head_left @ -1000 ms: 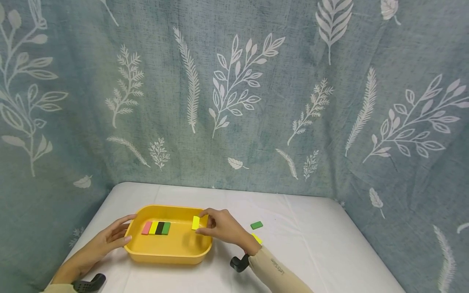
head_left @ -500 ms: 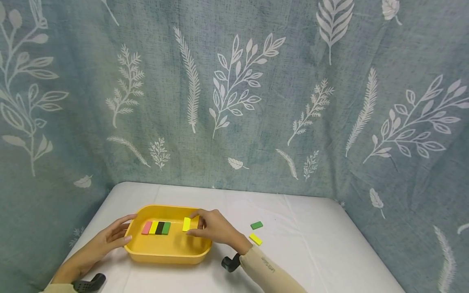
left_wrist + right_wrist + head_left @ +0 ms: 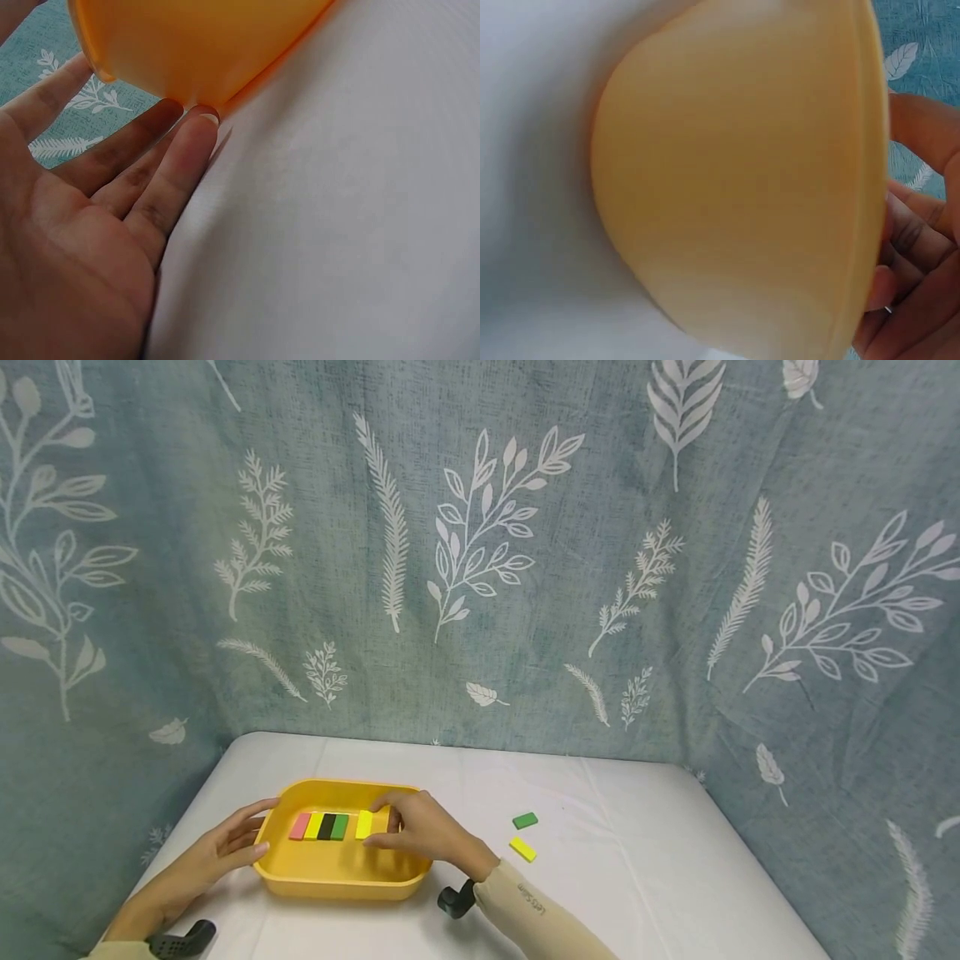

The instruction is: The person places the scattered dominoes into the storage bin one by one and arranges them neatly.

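In the tray (image 3: 341, 889), your right hand (image 3: 423, 828) pinches a yellow block (image 3: 363, 825), likely light and stiff, suitably by its ends; your left hand (image 3: 213, 856), spread, touches the tray's left side.

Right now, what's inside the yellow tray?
A pink block, yellow block, black block and green block in a row. The right hand pinches another yellow block beside them; anything behind that hand is hidden.

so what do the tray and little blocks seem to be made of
The tray: most likely moulded plastic with a soft sheen, judging by its smooth walls and rounded corners. The little blocks: perhaps painted wood or plastic; the colours look flat and even, but they show too small to tell.
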Demonstrator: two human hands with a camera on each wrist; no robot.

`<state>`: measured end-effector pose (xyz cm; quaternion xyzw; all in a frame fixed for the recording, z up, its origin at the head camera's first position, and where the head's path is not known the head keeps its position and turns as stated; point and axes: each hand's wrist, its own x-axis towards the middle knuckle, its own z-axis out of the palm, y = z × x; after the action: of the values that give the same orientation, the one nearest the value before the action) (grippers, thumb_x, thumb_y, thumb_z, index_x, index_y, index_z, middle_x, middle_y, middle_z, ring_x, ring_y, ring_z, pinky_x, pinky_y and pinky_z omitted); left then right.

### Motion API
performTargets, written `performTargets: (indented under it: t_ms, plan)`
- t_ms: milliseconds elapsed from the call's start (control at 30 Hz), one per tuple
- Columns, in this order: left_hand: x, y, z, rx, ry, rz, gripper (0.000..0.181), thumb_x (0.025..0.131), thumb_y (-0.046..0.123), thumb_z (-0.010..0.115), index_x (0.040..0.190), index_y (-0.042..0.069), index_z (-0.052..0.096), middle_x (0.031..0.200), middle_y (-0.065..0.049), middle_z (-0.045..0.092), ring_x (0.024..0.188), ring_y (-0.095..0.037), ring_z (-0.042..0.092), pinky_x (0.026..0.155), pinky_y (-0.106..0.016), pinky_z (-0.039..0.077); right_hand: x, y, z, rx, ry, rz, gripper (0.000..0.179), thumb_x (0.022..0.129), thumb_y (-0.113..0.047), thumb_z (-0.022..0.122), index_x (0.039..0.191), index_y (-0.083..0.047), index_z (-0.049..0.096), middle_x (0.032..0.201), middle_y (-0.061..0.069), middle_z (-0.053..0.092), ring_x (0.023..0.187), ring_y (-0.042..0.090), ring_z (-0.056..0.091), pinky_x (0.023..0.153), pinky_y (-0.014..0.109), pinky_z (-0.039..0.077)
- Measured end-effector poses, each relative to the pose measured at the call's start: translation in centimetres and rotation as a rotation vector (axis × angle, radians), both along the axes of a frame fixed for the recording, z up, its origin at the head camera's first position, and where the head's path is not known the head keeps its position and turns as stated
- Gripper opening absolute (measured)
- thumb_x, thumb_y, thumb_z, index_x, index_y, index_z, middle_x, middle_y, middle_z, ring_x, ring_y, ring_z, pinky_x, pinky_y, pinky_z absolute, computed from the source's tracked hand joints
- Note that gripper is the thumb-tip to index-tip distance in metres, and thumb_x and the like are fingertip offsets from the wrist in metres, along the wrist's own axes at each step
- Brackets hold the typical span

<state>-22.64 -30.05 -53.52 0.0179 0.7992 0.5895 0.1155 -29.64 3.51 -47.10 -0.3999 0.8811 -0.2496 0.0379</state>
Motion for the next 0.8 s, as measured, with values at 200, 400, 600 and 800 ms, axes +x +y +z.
performTargets:
  t_ms: [200, 400, 600, 800]
  plan:
    - [-0.1, -0.1, 0.0, 0.003, 0.005, -0.008, 0.09, 0.097, 0.039, 0.073, 0.165, 0.016, 0.019, 0.161, -0.03, 0.027, 0.145, -0.052, 0.033, 0.112, -0.066, 0.035, 0.0, -0.9, -0.4, 0.015, 0.008, 0.007, 0.048, 0.091, -0.043, 0.079, 0.124, -0.009, 0.069, 0.069, -0.017, 0.059, 0.058, -0.002, 0.051, 0.058, 0.013, 0.044]
    - [-0.1, -0.1, 0.0, 0.007, 0.001, -0.008, 0.09, 0.097, 0.039, 0.072, 0.165, 0.016, 0.018, 0.161, -0.03, 0.027, 0.145, -0.052, 0.032, 0.112, -0.066, 0.034, 0.3, -1.9, -0.6, 0.038, 0.015, -0.006, 0.049, 0.09, -0.044, 0.079, 0.124, -0.011, 0.069, 0.068, -0.017, 0.058, 0.055, -0.002, 0.051, 0.056, 0.013, 0.043]
    - [-0.2, -0.2, 0.1, -0.004, -0.011, -0.007, 0.09, 0.097, 0.04, 0.071, 0.165, 0.016, 0.017, 0.162, -0.031, 0.024, 0.145, -0.053, 0.03, 0.112, -0.068, 0.033, 0.6, -2.8, -0.7, 0.069, 0.015, -0.009, 0.05, 0.091, -0.045, 0.078, 0.125, -0.011, 0.069, 0.067, -0.018, 0.059, 0.057, -0.002, 0.052, 0.059, 0.012, 0.044]
    - [-0.2, -0.1, 0.1, -0.006, -0.009, -0.005, 0.089, 0.097, 0.039, 0.071, 0.165, 0.017, 0.017, 0.162, -0.031, 0.025, 0.145, -0.052, 0.031, 0.111, -0.068, 0.034, 0.8, -3.8, -1.0, 0.102, 0.022, -0.008, 0.05, 0.092, -0.048, 0.076, 0.126, -0.013, 0.068, 0.068, -0.019, 0.059, 0.057, -0.004, 0.053, 0.06, 0.01, 0.044]
